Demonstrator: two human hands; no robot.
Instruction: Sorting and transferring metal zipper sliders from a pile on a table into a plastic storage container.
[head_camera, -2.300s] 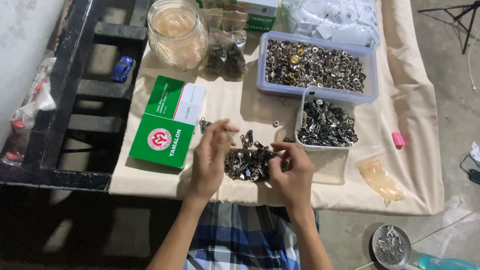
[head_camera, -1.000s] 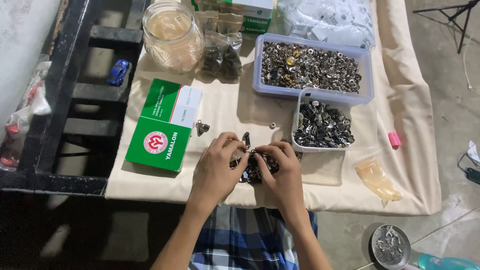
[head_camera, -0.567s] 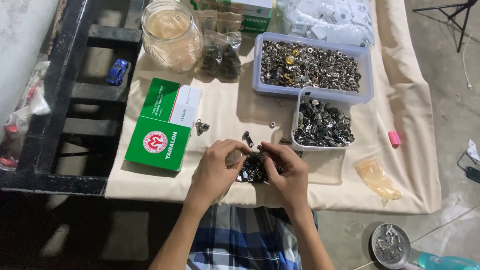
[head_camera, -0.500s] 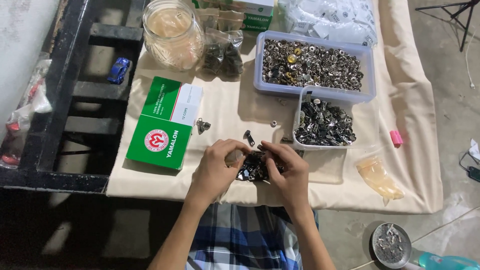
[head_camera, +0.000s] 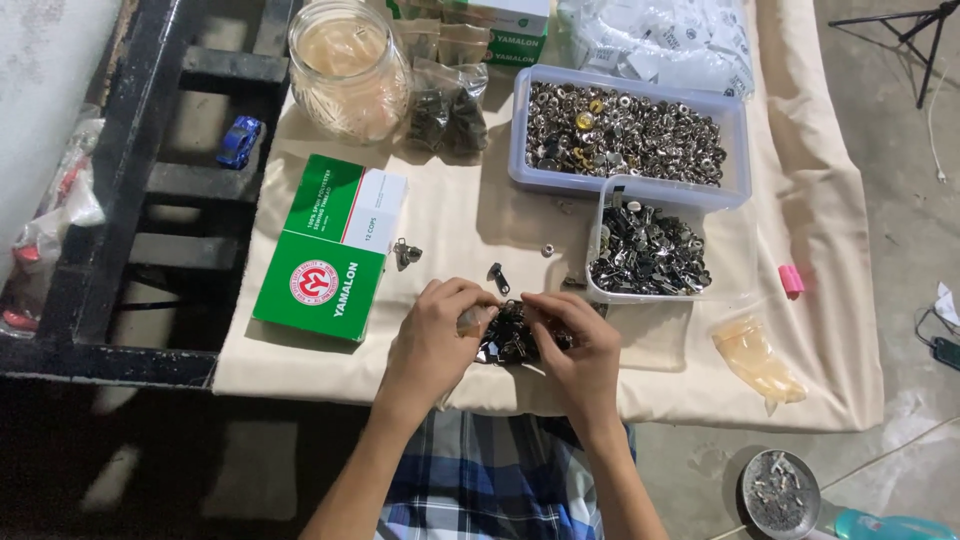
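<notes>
Between my grips, left hand (head_camera: 432, 335) and right hand (head_camera: 583, 345) pinch small, hard, slippery-looking metal sliders (head_camera: 510, 338); grasp edges

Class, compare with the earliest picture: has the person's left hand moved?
Yes. The left hand has dropped from its raised position and closed toward the right hand, onto the dark metal pile, away from the green box.

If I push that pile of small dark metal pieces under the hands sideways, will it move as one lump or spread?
Probably spread: the pile of dark metal pieces looks loose, with strays already lying apart on the cloth. The cloth may drag and bunch, slowing some pieces. The pieces look small and shiny, so likely slippery between the fingers of the left hand and right hand.
</notes>
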